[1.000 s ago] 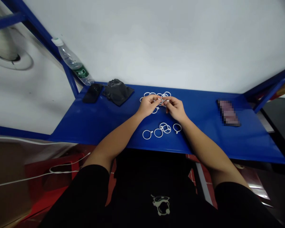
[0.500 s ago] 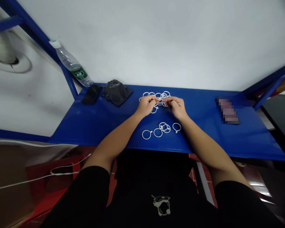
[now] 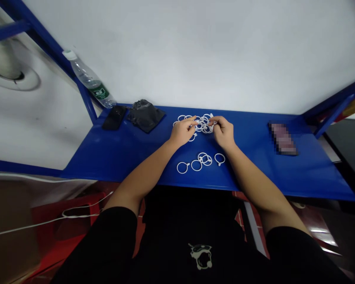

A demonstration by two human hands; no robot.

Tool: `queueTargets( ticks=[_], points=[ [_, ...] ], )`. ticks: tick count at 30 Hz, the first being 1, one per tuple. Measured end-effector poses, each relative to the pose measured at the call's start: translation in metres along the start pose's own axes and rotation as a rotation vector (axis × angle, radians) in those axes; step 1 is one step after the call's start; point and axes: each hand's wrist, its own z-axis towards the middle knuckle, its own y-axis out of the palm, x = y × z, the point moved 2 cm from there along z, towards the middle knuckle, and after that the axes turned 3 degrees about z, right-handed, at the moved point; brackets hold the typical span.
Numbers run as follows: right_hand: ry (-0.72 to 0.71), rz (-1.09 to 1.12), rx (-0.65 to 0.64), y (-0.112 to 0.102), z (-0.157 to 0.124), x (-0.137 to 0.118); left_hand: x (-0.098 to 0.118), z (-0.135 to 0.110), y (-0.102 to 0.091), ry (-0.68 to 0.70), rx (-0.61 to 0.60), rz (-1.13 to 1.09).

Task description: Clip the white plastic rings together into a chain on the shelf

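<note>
With left hand (image 3: 182,132) and right hand (image 3: 224,132) at the rings (image 3: 201,126), fingers' grip unclear, overlaps seem best eased apart gently.

White rings (image 3: 203,127), slim and round, small tab visible on several. Larger lot: loosely heaped at 12 o'clock on worktop (image 3: 112,154), overlapping, partly hidden, count unclear. Smaller lot: five, lying flat, towards 6 o'clock from heap. Comprising: overlapping pair (image 3: 210,160), mid-lot; fourth-size match, plain ring (image 3: 192,165), just beside at 8 o'clock; 9 o'clock ring (image 3: 188,164), tab towards 2; 3 o'clock ring (image 3: 219,164), tab towards 6.
</note>
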Motion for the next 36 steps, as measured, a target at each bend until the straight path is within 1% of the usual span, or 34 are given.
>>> queueTargets(
  ticks=[4, 6, 7, 9, 13, 15, 17, 19, 22, 24, 27, 31, 36],
  points=[
    [-0.062, -0.169, -0.078, 0.002, -0.001, -0.001, 0.005, -0.001, -0.002, 0.105, -0.057, 0.099],
    [-0.080, -0.222, -0.118, 0.002, 0.000, 0.001, 0.012, -0.002, -0.005, 0.162, -0.098, 0.127],
    [-0.079, -0.239, -0.133, 0.002, 0.001, 0.003, 0.017, -0.004, -0.007, 0.188, -0.140, 0.138],
    [-0.059, -0.254, -0.150, 0.002, 0.002, 0.006, 0.028, -0.007, -0.011, 0.222, -0.260, 0.157],
    [-0.034, -0.247, -0.158, 0.002, 0.003, 0.008, 0.050, -0.018, -0.013, 0.265, -0.566, 0.173],
    [-0.038, -0.226, -0.152, 0.002, 0.003, 0.007, 0.059, -0.023, -0.011, 0.269, -0.662, 0.176],
    [-0.040, -0.207, -0.146, 0.002, 0.002, 0.007, 0.066, -0.029, -0.006, 0.277, -0.720, 0.180],
    [-0.044, -0.201, -0.135, 0.001, 0.002, 0.007, 0.072, -0.035, 0.002, 0.311, -0.742, 0.198],
    [-0.059, -0.206, -0.111, -0.001, 0.002, 0.007, 0.080, -0.048, 0.016, 0.435, -0.738, 0.252],
    [-0.062, -0.205, -0.095, -0.002, 0.003, 0.008, 0.082, -0.056, 0.025, 0.494, -0.737, 0.294],
    [-0.049, -0.189, -0.067, -0.004, 0.003, 0.009, 0.079, -0.062, 0.036, 0.551, -0.739, 0.346],
    [-0.020, -0.171, -0.032, -0.006, 0.002, 0.011, 0.071, -0.060, 0.043, 0.571, -0.674, 0.387],
    [0.019, -0.126, 0.020, -0.011, 0.003, 0.006, 0.064, -0.049, 0.041, 0.533, -0.640, 0.414]
  ],
)
